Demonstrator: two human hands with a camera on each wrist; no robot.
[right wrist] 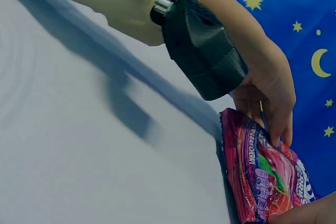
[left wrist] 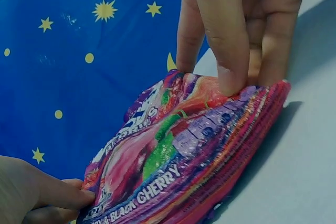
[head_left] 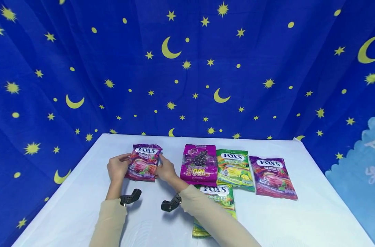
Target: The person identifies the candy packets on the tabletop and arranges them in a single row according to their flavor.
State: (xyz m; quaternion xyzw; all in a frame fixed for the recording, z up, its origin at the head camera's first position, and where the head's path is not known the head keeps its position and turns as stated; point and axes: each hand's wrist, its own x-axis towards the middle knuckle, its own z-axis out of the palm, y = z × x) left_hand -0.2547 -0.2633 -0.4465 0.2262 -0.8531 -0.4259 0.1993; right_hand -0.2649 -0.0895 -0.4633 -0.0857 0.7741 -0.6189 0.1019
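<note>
A purple FOX'S Berries candy bag (head_left: 143, 164) is held between my two hands, its printed front facing me. At its left edge my left hand (head_left: 117, 168) pinches the wrapper; in the right wrist view that left hand (right wrist: 268, 82) shows at the top, beneath the sleeve. My right hand (head_left: 167, 168) grips the opposite edge, and in the left wrist view the right hand's fingers (left wrist: 228, 51) come down onto the wrapper. The candy bag (left wrist: 152, 156) looks tilted, its lower crimped edge close over the white table.
Right of my hands lie a magenta bag (head_left: 199, 168), a green FOX'S Spring Tea bag (head_left: 235, 168) and another purple Berries bag (head_left: 273, 178). More green packaging (head_left: 225, 200) lies partly under my right sleeve (head_left: 215, 216). A blue starry curtain (head_left: 187, 82) hangs behind the white table (head_left: 153, 226).
</note>
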